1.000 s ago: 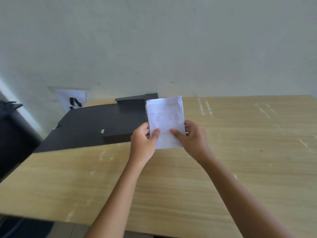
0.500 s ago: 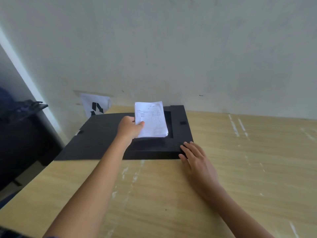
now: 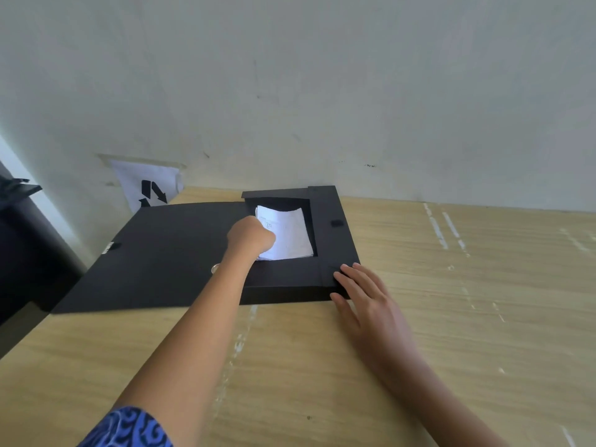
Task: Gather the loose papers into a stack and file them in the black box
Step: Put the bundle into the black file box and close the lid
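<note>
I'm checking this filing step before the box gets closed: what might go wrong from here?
The paper stack lies in the black box, its far edge curling up; closing the lid might crease it. The left hand grips the stack's edge, so pulling out may drag sheets. The right hand only touches a corner, so the box may slide.

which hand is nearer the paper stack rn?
Left. The left hand holds the paper stack inside the black box; the right hand rests flat at the box's near right corner.

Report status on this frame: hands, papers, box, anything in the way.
Left hand grips white paper stack, lowered into open black file box. Right hand flat, fingers on box's near right corner. Nothing blocking.
</note>
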`<state>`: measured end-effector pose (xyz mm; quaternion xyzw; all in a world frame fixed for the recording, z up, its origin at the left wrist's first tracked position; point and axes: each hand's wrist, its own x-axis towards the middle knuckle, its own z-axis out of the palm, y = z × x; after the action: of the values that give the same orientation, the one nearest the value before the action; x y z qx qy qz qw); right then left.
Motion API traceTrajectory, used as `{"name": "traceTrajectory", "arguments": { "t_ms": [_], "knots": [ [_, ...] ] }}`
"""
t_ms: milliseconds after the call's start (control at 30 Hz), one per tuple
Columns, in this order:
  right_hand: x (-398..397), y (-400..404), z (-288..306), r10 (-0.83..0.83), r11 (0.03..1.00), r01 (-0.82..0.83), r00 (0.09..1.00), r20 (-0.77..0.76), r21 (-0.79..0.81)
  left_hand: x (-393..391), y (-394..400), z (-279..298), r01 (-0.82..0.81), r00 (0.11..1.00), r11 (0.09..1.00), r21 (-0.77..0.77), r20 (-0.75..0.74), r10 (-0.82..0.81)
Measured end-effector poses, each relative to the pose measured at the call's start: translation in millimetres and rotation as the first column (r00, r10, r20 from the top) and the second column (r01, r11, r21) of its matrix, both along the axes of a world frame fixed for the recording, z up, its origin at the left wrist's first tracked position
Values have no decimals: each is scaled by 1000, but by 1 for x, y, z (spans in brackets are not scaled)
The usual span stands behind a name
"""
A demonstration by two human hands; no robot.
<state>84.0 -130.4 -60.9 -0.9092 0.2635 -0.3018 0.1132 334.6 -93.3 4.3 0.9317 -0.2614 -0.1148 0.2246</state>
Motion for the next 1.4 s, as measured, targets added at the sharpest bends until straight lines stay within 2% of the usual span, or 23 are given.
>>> {"name": "traceTrajectory", "arguments": {
  "t_ms": [200,467,533,600,667,733,833,900,1100,1300,1400],
  "knots": [
    [-1,0,0,19,999,-19,1000,-4,34,-24,-12,1,117,993,993,-10,-4,-117],
    [-1,0,3,14,999,-13,999,-32,39,-39,-17,6,326,938,945,-9,-124,-325],
    [-1,1,4,16,999,-14,999,-33,42,-40,0,11,352,926,934,-64,-123,-357],
    [-1,3,7,16,999,-14,999,-41,43,-39,25,12,337,937,931,-140,-45,-346],
    [-2,5,12,6,998,-2,998,-63,58,-39,53,8,293,954,943,-161,112,-277],
    [-4,9,15,-27,1000,28,985,-170,4,-40,83,2,253,952,948,-193,226,-208],
    [7,25,18,-61,983,10,959,-275,-183,-39,127,-11,181,959,938,-295,266,-101],
    [26,42,22,-2,988,-43,954,-301,-146,-36,157,-21,108,962,948,-301,272,-23],
    [52,69,15,22,998,-38,962,-274,-53,-11,227,-41,-160,928,983,-94,325,182],
    [54,69,13,13,1000,-16,977,-213,-12,22,248,-47,-409,874,909,85,322,363],
    [54,70,13,16,1000,-15,979,-203,4,35,245,-51,-470,870,871,144,243,430]
  ]
}}
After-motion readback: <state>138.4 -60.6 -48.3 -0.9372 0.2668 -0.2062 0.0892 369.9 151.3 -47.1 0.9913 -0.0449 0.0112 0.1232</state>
